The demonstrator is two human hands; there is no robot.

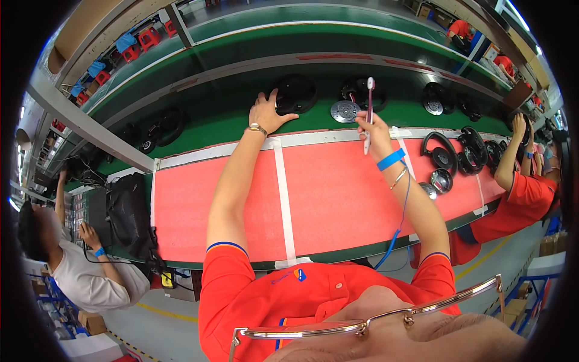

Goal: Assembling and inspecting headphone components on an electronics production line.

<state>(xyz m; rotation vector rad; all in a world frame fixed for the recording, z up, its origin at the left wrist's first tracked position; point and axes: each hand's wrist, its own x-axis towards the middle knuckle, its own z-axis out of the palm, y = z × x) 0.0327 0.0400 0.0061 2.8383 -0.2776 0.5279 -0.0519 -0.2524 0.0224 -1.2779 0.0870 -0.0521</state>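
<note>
Factory line, red tabletop (338,199) | left hand (268,113) flat on black disc (295,93) at far edge | right hand (373,130) clenched around slim tool (369,114) | risk: disc could slide off under pressure.

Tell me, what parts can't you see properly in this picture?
- Head view: the left hand covers the near edge of the round black part, so the contact beneath it is hidden.
- The tip of the thin brush-like tool in the right hand is too small to identify.
- The black parts at right blur together near the rim.
- The person at left is partly cut off by the dark edge.
</note>
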